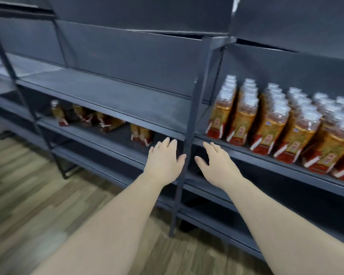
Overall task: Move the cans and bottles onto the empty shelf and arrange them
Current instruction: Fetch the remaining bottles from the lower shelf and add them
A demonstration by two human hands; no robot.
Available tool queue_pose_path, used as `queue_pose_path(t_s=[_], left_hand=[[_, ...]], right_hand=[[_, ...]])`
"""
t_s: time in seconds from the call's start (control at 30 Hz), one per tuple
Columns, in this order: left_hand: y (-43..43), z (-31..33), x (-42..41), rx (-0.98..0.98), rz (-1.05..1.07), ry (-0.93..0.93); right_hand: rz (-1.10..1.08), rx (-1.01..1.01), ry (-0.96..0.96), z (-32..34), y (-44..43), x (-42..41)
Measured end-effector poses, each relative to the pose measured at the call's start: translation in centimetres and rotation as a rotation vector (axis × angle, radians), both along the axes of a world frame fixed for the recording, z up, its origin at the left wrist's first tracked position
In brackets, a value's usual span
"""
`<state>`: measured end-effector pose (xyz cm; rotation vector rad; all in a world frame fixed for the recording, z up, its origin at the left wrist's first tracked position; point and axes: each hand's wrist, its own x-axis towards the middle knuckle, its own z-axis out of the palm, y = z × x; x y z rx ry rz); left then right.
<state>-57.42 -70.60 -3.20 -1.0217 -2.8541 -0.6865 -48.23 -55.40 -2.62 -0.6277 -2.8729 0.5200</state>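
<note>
Grey metal racking (127, 46) fills the far side, w/ plank floor (38, 185) near left. Both hands are out front, either side of the upright post (191, 120): left hand (163, 159) just left of it, right hand (216, 163) just right. Fingers straight & close together on both, thumbs spread toward the post, holding nothing. Right fingertips sit at the front lip of the right bay's shelf; touching or not, can't tell.

Progress, as I judge it: left bay's mid shelf (107, 96) is bare, so nothing's on it yet if that's the target. Right bay at same height holds rowed bottles (266, 124): amber drink, red labels, clear caps, neat lines front to back. Finished work or stock to pull from? Can't say. Lower left shelf (83, 133) has loose bottles (105, 124), messy, so prob. still to do.

Counts:
- Rowed bottles: 6 lines visible, approx 4–5 deep each, more cut off at right edge, so no exact total.
- Loose bottles: 1 upright far left, 2–3 lying down mid (blurred), 2 upright nearest my left hand. Abt 5–6.
- Cans: 0 in view.
</note>
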Motion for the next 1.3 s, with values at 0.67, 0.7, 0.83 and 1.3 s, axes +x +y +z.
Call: queue_pose_path(t_s=[0.67,0.7,0.83,1.3], left_hand=[[-19.7,0.2,-14.6,-0.116,0.513,-0.051],[-19.9,0.4,-15.5,-0.116,0.527,-0.049],[-20.5,0.9,-18.9,-0.133,0.574,-0.052],[-20.7,-2.7,-32.0,-0.184,0.455,-0.044]], right_hand=[[0.491,-0.007,-0.127,-1.3,-16.1,-23.6],[0.505,-0.007,-0.126,-1.2,-16.4,-24.7],[0.553,-0.011,-0.119,-0.9,-16.9,-29.4],[0.533,-0.068,-0.221,-4.3,-17.8,-39.9]])
